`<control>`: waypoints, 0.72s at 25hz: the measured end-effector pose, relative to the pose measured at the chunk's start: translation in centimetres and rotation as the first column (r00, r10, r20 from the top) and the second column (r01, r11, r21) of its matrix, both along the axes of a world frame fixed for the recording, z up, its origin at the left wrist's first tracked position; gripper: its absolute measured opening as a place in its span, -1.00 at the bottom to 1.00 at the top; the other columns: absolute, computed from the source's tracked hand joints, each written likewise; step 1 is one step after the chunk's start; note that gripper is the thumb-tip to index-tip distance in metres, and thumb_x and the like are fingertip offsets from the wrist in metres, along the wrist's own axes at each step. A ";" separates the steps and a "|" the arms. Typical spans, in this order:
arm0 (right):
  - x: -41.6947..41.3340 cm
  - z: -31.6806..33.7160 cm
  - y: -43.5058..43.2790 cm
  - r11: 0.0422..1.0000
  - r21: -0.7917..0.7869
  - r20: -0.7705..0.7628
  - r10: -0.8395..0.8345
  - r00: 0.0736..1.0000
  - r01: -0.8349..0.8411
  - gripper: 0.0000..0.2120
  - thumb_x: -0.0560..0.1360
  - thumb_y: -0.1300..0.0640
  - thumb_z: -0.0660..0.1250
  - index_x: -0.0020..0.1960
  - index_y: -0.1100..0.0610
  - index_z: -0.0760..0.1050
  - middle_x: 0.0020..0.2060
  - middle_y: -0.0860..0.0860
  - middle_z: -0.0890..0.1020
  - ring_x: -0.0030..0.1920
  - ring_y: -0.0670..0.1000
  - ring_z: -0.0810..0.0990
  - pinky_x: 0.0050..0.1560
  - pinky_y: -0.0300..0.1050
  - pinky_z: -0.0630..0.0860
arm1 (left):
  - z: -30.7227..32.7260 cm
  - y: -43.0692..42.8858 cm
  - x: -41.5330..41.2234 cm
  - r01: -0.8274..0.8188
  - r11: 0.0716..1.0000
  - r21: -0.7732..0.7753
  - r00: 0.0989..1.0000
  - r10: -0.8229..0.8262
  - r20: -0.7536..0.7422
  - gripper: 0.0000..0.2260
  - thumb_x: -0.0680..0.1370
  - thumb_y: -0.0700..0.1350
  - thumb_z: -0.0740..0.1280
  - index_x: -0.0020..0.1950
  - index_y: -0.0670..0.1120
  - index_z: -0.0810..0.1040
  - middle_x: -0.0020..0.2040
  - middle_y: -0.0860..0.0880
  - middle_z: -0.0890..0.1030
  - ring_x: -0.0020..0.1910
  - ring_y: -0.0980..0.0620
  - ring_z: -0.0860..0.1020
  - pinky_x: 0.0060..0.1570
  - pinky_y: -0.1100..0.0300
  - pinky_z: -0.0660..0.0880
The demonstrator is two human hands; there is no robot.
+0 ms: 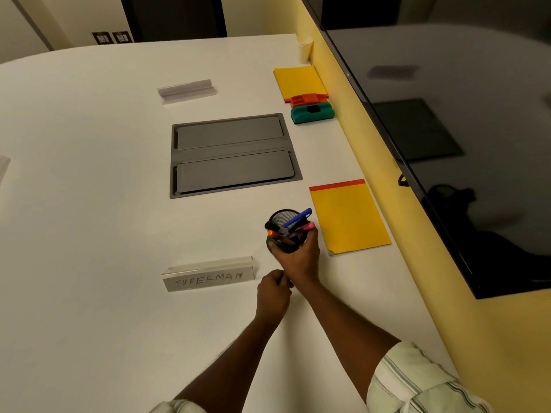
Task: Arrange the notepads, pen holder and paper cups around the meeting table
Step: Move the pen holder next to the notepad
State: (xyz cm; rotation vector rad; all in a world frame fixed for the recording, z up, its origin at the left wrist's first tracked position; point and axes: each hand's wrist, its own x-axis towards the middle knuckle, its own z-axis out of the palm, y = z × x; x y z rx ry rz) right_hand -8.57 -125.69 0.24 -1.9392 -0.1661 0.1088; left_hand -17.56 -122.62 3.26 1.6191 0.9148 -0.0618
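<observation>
- The right hand (295, 254) grips the pen holder (284, 234) on the white surface (89, 204), just left of the near notepad (348, 217).
- The left hand (272, 290) is curled, holding nothing I can see.
- Keep the holder upright (pens lean out) and set it towards the middle.

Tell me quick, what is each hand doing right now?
Right hand: grips the black mesh pen holder.
Left hand: fingers curled into a loose fist on the table; whether it holds anything cannot be told.
</observation>
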 end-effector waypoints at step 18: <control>25.4 1.0 3.0 0.927 0.064 0.109 -0.375 0.921 0.370 -0.25 0.23 0.13 0.62 0.27 0.28 0.32 0.20 0.17 0.56 0.16 0.10 0.59 0.00 -0.38 0.48 | -1.4 7.3 11.9 0.245 0.925 0.290 0.963 -0.266 0.037 -0.46 0.62 0.08 0.11 0.54 -0.10 0.08 0.54 -0.05 0.17 0.52 0.00 0.14 0.50 0.08 0.11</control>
